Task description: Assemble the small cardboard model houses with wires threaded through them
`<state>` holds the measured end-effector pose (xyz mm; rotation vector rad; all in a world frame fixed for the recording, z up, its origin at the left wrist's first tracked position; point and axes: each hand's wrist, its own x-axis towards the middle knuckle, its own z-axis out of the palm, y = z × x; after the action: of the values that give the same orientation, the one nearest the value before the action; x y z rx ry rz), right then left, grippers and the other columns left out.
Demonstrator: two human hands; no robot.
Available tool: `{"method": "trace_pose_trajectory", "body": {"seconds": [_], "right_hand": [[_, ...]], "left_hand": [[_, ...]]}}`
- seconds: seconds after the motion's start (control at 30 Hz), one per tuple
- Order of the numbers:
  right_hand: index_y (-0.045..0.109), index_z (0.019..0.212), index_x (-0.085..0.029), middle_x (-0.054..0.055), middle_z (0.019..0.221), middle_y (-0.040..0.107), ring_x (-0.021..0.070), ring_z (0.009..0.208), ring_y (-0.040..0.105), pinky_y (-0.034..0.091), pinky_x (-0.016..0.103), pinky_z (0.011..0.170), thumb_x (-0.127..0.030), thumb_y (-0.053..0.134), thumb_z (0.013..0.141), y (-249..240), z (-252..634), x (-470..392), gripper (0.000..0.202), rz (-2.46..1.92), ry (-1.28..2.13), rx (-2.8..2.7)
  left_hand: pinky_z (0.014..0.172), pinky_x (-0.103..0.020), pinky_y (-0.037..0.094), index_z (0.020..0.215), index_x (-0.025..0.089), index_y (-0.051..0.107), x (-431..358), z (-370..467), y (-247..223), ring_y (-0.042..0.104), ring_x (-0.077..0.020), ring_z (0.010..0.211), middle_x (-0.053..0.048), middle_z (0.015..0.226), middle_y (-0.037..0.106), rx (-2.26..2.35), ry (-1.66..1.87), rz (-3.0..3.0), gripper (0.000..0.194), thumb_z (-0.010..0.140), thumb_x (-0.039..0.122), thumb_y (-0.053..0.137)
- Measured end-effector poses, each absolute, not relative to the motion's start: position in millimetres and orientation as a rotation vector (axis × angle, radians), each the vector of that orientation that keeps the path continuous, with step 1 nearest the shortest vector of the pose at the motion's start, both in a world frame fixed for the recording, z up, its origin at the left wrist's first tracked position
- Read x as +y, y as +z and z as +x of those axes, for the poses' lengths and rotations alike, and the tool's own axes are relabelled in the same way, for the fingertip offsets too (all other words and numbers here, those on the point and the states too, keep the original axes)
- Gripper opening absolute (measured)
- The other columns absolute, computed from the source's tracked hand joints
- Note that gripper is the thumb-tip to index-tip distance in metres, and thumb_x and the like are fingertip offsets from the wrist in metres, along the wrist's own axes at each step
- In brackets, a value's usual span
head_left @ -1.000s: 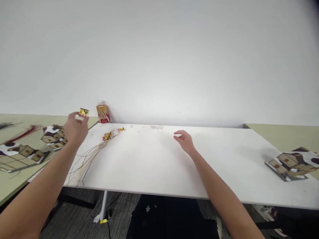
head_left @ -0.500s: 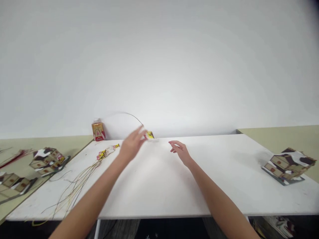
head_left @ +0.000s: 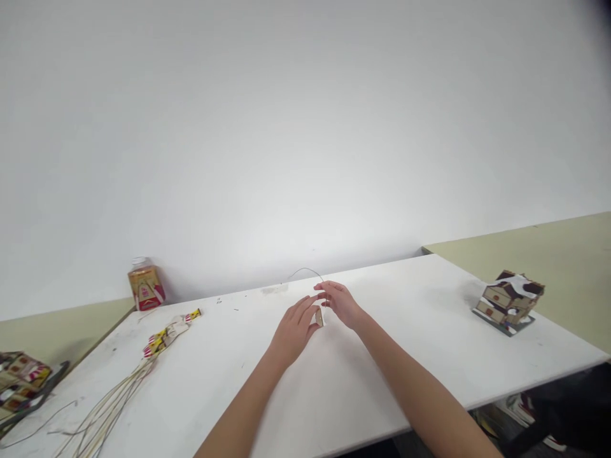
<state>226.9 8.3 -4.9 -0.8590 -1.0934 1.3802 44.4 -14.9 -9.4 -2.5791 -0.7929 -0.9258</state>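
Note:
Over the middle of the white table (head_left: 377, 394), my two hands are close together. My left hand (head_left: 293, 331) pinches a small flat tan piece (head_left: 319, 316), its edge showing between thumb and fingers. A thin dark wire (head_left: 305, 269) arcs up and leftward from the fingertips of my right hand (head_left: 344, 304), which are closed around it beside the piece. Whether wire and piece are joined is hidden by the fingers. To the left lies a bunch of similar small yellow, red and white pieces (head_left: 160, 342) with long thin wires (head_left: 112, 404) trailing toward the front.
A red and gold bottle (head_left: 146, 287) with a white cap stands at the back left, near the wall. One snowy-roofed model house (head_left: 510, 302) is on the right of the table. Another model house (head_left: 21, 385) sits at the left edge.
My left hand has brought the small piece rightward and nearer, turning it so its tan side shows. My right hand has closed on the wire. The view has swung.

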Motion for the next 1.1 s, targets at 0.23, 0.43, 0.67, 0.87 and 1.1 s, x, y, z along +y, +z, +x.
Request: {"method": "trace_pose_trajectory", "body": {"seconds": [0.23, 0.43, 0.67, 0.87, 1.1], "right_hand": [[0.057, 0.075, -0.02, 0.005, 0.103, 0.066, 0.0134, 0.069, 0.061, 0.047, 0.027, 0.06, -0.048, 0.062, 0.074, -11, 244, 27, 0.029, -0.895, 1.343, -0.781], [0.049, 0.071, -0.022, 0.002, 0.078, 0.066, 0.0145, 0.059, 0.059, 0.048, 0.032, 0.058, -0.047, 0.059, 0.075, -12, 267, 32, 0.028, -0.911, 1.219, -0.613], [0.041, 0.068, -0.024, -0.011, 0.045, 0.029, 0.0075, 0.037, 0.027, 0.044, 0.03, 0.051, -0.046, 0.052, 0.081, 2, 289, 31, 0.028, -0.999, 1.037, -0.631], [0.047, 0.071, -0.022, -0.013, 0.045, 0.023, 0.0052, 0.037, 0.019, 0.035, 0.024, 0.042, -0.04, 0.061, 0.073, 13, 340, -5, 0.023, -1.191, 0.823, -0.573], [0.049, 0.084, -0.021, -0.01, 0.054, 0.038, 0.0061, 0.044, 0.034, 0.037, 0.022, 0.042, -0.037, 0.076, 0.056, -17, 429, -108, 0.042, -1.488, 0.337, -0.347]], "left_hand": [[0.09, -0.042, 0.053, 0.109, 0.021, 0.052, -13, 39, -28, 0.05, -0.0293, 0.126, -0.011, 0.135, 0.053, -0.889, -0.7, -2.566, 0.024, 0.086, 0.019, 0.059], [0.089, -0.04, 0.052, 0.108, 0.022, 0.053, -5, 39, -38, 0.052, -0.0272, 0.123, -0.009, 0.131, 0.056, -0.809, -0.673, -2.577, 0.027, 0.083, 0.012, 0.06], [0.089, -0.042, 0.052, 0.114, 0.024, 0.054, 0, 37, -43, 0.051, -0.0284, 0.125, -0.008, 0.132, 0.056, -0.799, -0.627, -2.614, 0.033, 0.083, 0.012, 0.057], [0.095, -0.045, 0.048, 0.131, 0.024, 0.047, -1, 33, -39, 0.049, -0.0293, 0.126, -0.009, 0.134, 0.054, -0.751, -0.687, -2.671, 0.047, 0.085, 0.017, 0.052], [0.097, -0.046, 0.045, 0.133, 0.022, 0.046, -8, 39, -35, 0.047, -0.0291, 0.127, -0.009, 0.133, 0.055, -0.739, -0.743, -2.746, 0.049, 0.084, 0.016, 0.051]]}}
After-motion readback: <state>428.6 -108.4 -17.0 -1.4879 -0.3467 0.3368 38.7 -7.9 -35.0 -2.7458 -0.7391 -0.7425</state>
